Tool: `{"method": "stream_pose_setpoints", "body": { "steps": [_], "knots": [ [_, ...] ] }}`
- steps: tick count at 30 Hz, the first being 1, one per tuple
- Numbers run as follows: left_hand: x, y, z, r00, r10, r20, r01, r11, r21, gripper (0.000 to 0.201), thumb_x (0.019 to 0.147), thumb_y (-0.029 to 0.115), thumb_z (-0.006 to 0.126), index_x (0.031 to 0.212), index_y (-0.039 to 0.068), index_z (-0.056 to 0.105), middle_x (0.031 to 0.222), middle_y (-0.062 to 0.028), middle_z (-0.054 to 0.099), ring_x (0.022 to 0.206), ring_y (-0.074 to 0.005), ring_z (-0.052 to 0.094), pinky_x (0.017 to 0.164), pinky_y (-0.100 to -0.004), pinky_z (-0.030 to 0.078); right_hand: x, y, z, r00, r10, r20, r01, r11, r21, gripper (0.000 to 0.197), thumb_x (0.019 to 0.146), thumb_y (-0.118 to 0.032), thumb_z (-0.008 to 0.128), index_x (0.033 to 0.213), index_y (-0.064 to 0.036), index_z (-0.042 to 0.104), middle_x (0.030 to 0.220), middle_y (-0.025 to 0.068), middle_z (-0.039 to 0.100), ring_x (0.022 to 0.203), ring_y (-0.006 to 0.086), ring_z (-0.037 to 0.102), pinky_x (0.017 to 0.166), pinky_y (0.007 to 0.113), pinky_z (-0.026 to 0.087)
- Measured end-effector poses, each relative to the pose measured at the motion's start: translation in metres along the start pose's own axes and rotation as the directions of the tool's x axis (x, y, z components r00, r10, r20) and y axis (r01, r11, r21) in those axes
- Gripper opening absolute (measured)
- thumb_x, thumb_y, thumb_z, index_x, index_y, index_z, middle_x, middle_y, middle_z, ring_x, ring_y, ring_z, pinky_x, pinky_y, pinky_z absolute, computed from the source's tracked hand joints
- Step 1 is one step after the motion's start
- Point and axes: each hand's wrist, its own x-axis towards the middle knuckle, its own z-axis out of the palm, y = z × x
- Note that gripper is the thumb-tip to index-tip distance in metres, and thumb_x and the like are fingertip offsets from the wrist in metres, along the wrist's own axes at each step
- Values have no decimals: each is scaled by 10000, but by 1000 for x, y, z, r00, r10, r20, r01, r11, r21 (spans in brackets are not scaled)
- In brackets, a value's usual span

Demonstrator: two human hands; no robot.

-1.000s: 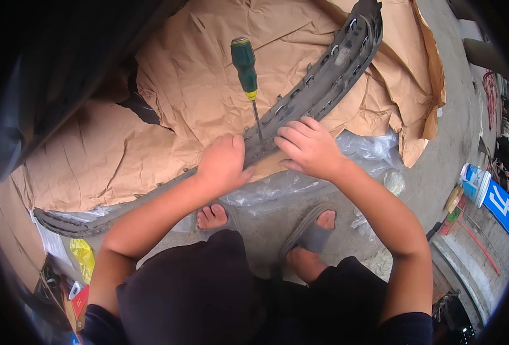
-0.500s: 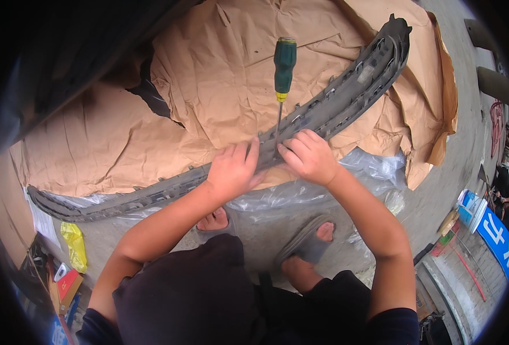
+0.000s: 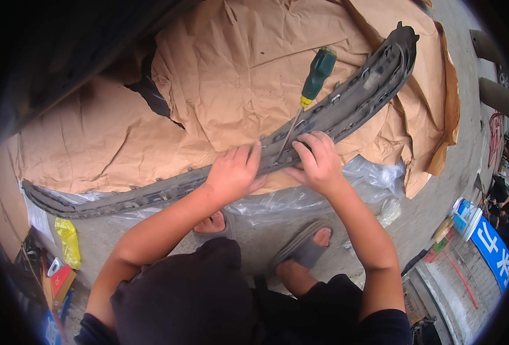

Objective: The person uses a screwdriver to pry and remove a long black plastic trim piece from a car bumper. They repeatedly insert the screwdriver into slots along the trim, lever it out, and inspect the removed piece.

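Observation:
A long, curved black plastic trim strip point(image 3: 358, 92), like a car's bumper trim, runs from lower left to upper right with its clip-lined side facing up. My left hand point(image 3: 235, 172) is closed on its near edge at the middle, thumb toward me. Just to the right, my right hand point(image 3: 320, 164) grips the strip too, fingers over the top and thumb at the near edge. A screwdriver point(image 3: 319, 73) with a dark green handle and yellow collar leans to the right, its tip at the strip between my hands. Neither hand is on its handle.
Crumpled brown paper point(image 3: 220, 86), torn at the left, lies beneath the strip. Clear plastic sheeting point(image 3: 289, 201) shows along its near edge. A yellow bag point(image 3: 68, 241) lies at the left. A white bucket point(image 3: 466, 217) and a blue sign point(image 3: 494, 250) are at the right.
The screwdriver has tipped from nearly upright to a rightward lean. My right hand has shifted slightly right and its fingers have changed position on the strip. My left hand keeps its place.

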Motion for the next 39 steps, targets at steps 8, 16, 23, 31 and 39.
{"method": "stream_pose_setpoints", "body": {
  "steps": [8, 16, 23, 31, 39],
  "knots": [
    [0, 0, -1, 1000, -8, 13, 8, 1000, -23, 787, 755, 354, 878, 1359, -77, 614, 1115, -176, 677, 936, -330, 705, 798, -434, 591, 55, 9, -59, 723, 681, -112, -624, 714, 317, 678, 860, -302, 874, 1331, 78, 570, 1103, 170, 688, 921, 250, 687, 813, 348, 557],
    [0, -1, 2, 1000, 15, -6, -15, 1000, 13, 801, 745, 379, 862, 1354, -79, 616, 1089, -169, 673, 898, -313, 694, 764, -416, 587, 128, 12, -22, 507, 817, 275, -796, 322, 512, 457, 998, -364, 749, 1108, 55, 601, 776, 107, 718, 693, 177, 673, 682, 327, 538],
    [-3, 0, 4, 1000, -3, 17, 2, 1000, 19, 803, 763, 378, 859, 1369, -85, 606, 1101, -172, 673, 914, -316, 698, 786, -420, 594, 178, 35, -172, 456, 886, -81, -652, 395, 647, 321, 1080, -350, 605, 870, -108, 589, 697, -24, 578, 590, 49, 454, 550, 252, 340],
    [0, -2, 1, 998, -18, 55, 21, 999, -37, 793, 801, 386, 849, 1396, -73, 593, 1147, -188, 673, 987, -334, 704, 823, -428, 595, 9, -9, -157, -2, 698, 716, -372, 664, -649, 388, 926, -355, 742, 1067, 2, 687, 1039, 216, 773, 987, 418, 750, 858, 537, 598],
    [0, 7, -21, 997, -35, 73, 42, 995, -94, 790, 784, 371, 863, 1380, -79, 606, 1121, -189, 669, 990, -348, 690, 851, -430, 585, 6, -23, -96, 959, 172, 224, -115, 962, -246, 544, 758, -287, 854, 1230, -80, 681, 1190, 92, 697, 1122, 300, 663, 969, 483, 510]
  ]
}}
